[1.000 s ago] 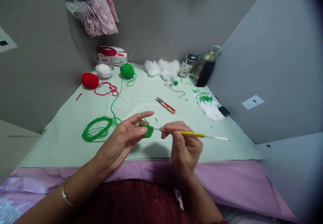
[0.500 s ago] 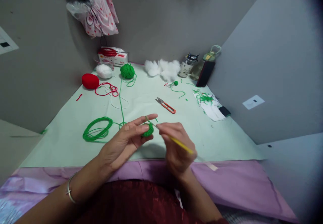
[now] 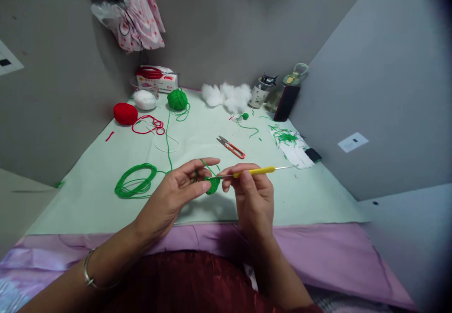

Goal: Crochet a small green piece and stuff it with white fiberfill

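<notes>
Between the thumb and fingers of my left hand point(image 3: 180, 188) is a small green crochet piece point(image 3: 212, 186), with green yarn running over the raised index finger. My right hand point(image 3: 254, 195) grips a crochet hook point(image 3: 261, 171) by its yellow handle, held nearly level. One metal end of the hook reaches the top edge of the crochet piece; the other points right. Whether the tip sits inside a stitch is too small to tell. A loose coil of green yarn point(image 3: 136, 181) lies left of my left hand, and a strand leads back to the green yarn ball point(image 3: 177, 99).
Orange-handled thread snips point(image 3: 231, 147) lie beyond my hands. Red point(image 3: 125, 114) and white yarn balls point(image 3: 144, 100) are at the back left. White stuffing point(image 3: 226, 96), a pen cup point(image 3: 259, 94), a bottle point(image 3: 294, 77) and a phone point(image 3: 286, 103) stand behind. Green scraps point(image 3: 286, 137) lie on tissue at right.
My right hand has turned, bringing the hook from a slant to nearly level, its tip now at the crochet piece. My left hand has tilted the piece and shifted its fingers.
</notes>
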`<state>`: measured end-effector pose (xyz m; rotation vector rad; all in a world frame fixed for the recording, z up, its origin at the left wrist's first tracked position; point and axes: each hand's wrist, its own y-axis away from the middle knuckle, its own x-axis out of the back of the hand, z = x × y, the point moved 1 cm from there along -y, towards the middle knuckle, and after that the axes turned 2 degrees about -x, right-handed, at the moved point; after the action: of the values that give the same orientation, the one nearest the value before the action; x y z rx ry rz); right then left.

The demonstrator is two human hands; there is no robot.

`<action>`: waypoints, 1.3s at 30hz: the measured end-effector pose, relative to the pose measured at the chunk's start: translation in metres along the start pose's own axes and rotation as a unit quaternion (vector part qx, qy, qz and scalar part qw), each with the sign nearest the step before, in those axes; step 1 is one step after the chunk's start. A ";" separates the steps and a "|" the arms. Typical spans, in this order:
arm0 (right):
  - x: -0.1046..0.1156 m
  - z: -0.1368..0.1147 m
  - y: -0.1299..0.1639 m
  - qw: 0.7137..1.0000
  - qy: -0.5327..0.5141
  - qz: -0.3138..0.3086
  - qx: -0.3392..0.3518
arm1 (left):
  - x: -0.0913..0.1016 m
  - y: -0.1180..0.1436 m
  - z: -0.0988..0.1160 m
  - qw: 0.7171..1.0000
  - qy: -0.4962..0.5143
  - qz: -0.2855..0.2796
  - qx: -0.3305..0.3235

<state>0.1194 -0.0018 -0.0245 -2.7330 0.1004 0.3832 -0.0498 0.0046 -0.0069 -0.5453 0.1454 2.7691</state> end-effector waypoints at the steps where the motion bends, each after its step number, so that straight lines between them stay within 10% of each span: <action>1: 0.000 -0.001 0.000 1.000 -0.001 -0.001 -0.002 | 0.001 0.000 0.000 1.000 -0.006 0.003 -0.002; 7: -0.001 -0.010 0.009 0.981 0.156 -0.031 0.113 | 0.000 0.002 0.000 0.995 -0.077 0.031 -0.050; 14: -0.001 -0.005 0.020 0.818 0.440 -0.071 0.363 | -0.008 0.003 -0.007 0.999 0.038 0.037 -0.009; 18: 0.003 -0.006 0.016 0.909 0.307 -0.036 0.280 | -0.005 -0.002 -0.006 0.985 0.148 0.002 0.090; 22: 0.002 -0.008 0.007 0.982 0.129 0.008 0.141 | -0.004 -0.002 -0.003 0.992 0.115 0.003 0.042; 39: 0.002 -0.007 0.002 0.998 0.036 -0.033 0.041 | -0.001 0.001 -0.003 0.999 0.008 -0.038 0.006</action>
<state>0.1225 -0.0060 -0.0198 -2.6618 0.0439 0.2571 -0.0488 0.0027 -0.0091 -0.5589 0.1425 2.6885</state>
